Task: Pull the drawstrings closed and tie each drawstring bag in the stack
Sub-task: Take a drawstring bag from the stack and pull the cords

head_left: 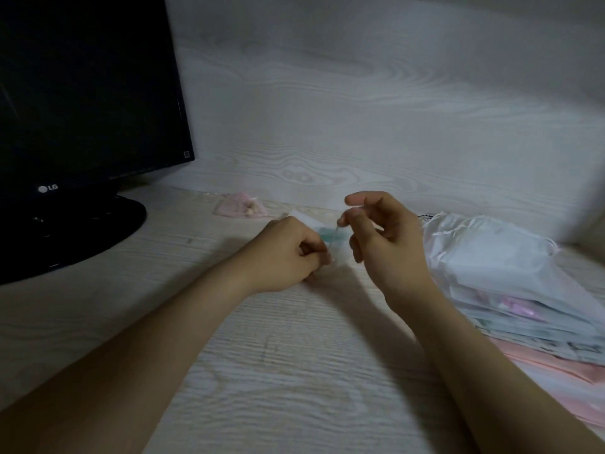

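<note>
A small sheer white drawstring bag [330,235] with something teal inside lies on the table between my hands. My left hand [288,253] is closed around the bag's near side. My right hand [379,237] is raised just right of it, thumb and forefinger pinching a thin white drawstring [334,233] that runs down to the bag. A stack of sheer white bags [510,273] with loose white strings lies at the right. A pink bag [240,206] rests farther back near the wall.
A black LG monitor [82,93] on a round black base [75,234] stands at the left. A wood-grain wall [376,109] rises behind the table [278,371]. Pink fabric [563,378] lies under the stack at the right edge.
</note>
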Motion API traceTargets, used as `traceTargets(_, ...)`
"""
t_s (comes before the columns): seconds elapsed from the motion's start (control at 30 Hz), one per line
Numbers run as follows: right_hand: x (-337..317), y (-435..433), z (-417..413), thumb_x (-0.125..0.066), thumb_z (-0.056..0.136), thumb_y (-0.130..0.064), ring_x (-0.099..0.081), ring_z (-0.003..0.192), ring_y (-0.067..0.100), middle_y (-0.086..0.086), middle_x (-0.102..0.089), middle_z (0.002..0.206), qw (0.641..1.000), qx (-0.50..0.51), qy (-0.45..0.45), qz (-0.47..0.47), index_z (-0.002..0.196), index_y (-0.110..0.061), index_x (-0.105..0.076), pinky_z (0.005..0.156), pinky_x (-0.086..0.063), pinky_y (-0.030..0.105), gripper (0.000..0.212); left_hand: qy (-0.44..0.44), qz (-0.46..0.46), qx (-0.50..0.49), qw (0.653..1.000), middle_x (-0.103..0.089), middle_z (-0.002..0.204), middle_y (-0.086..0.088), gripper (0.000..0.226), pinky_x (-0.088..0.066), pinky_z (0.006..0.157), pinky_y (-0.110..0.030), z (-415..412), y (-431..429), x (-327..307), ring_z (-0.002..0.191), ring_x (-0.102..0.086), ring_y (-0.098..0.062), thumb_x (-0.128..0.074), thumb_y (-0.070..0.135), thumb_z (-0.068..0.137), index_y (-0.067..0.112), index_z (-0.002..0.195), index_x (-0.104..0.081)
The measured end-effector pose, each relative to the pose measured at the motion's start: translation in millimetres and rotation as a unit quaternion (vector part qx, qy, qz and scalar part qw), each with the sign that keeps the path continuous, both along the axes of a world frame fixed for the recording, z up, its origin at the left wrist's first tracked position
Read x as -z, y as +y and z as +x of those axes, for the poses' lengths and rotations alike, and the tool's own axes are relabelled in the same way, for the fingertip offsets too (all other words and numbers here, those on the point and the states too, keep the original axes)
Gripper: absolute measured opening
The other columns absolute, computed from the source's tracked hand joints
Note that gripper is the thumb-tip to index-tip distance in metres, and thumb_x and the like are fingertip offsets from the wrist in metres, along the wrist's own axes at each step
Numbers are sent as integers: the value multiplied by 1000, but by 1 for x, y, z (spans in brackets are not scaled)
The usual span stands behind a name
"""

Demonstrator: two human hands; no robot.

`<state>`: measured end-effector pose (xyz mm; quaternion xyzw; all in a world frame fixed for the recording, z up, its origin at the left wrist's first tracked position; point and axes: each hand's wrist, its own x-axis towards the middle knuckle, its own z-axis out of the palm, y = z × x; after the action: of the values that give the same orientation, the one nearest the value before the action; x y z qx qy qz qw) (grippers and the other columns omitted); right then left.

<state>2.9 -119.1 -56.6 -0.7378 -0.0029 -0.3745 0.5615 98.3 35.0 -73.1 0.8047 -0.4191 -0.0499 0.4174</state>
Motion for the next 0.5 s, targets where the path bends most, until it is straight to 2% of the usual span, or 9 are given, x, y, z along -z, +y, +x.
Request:
traceTargets(0.1, -1, -8, 0, -57, 100, 2, -72, 89, 16, 3, -74, 118, 1000, -17, -20, -13, 137, -21, -57, 75, -57, 27, 44, 59, -19, -14, 998, -78, 76, -1, 16, -52, 58, -20, -2, 0, -2, 69, -75, -11, -72, 23, 100, 17, 88, -81)
traceTargets(0.17, 3, -14, 0, -57, 100, -1, -70, 105, 14, -1, -67, 129, 996, 4, 11, -88, 148, -30, -47, 87, -58, 28, 57, 100, -39, -21, 994, -76, 73, 0, 19, -50, 55, -20, -4, 0, -4, 60, -69, -6, -67, 19, 102, 16, 87, -80)
traceTargets(0.23, 7, -14, 2, -59, 98, -5, -70, 101, 9, -4, -70, 119, 982, 45, 49, -176, 140, -28, -56, 83, -59, 30, 48, 127, -55, -35, 990, -76, 75, -1, 20, -48, 53, -24, -5, 1, -6, 57, -67, -6, -65, 19, 103, 15, 90, -79)
traceTargets(0.27, 9, -12, 2, -61, 96, -8, -70, 95, 6, -8, -73, 109, 975, 62, 70, -203, 128, -25, -65, 78, -59, 30, 36, 139, -62, -40, 988, -77, 78, -4, 19, -48, 55, -27, -4, 1, -6, 60, -69, -11, -65, 20, 103, 15, 91, -79)
traceTargets(0.33, 10, -7, 2, -70, 93, -19, -70, 81, 2, -15, -76, 88, 966, 71, 95, -231, 100, -25, -77, 68, -55, 22, 12, 162, -79, -39, 983, -79, 84, -8, 18, -49, 65, -36, -3, 2, -6, 74, -75, -28, -65, 19, 104, 14, 95, -80)
traceTargets(0.37, 10, -5, 1, -73, 91, -24, -70, 77, 1, -17, -75, 81, 964, 66, 99, -238, 90, -26, -78, 65, -52, 16, 6, 169, -86, -35, 981, -79, 85, -8, 17, -50, 67, -41, -3, 3, -6, 81, -77, -33, -65, 17, 104, 13, 98, -80)
traceTargets(0.43, 11, -4, 0, -75, 90, -28, -71, 74, 0, -18, -75, 78, 960, 60, 98, -257, 86, -26, -80, 63, -50, 12, 6, 166, -87, -38, 982, -79, 83, -6, 15, -52, 65, -38, -3, 4, -7, 77, -77, -27, -65, 15, 104, 13, 100, -79)
traceTargets(0.5, 11, -8, 2, -76, 91, -23, -71, 75, -2, -18, -76, 80, 957, 67, 94, -266, 89, -23, -82, 67, -52, 13, 6, 156, -86, -45, 983, -79, 81, -4, 14, -55, 61, -35, -3, 4, -8, 72, -75, -23, -67, 18, 103, 13, 98, -79)
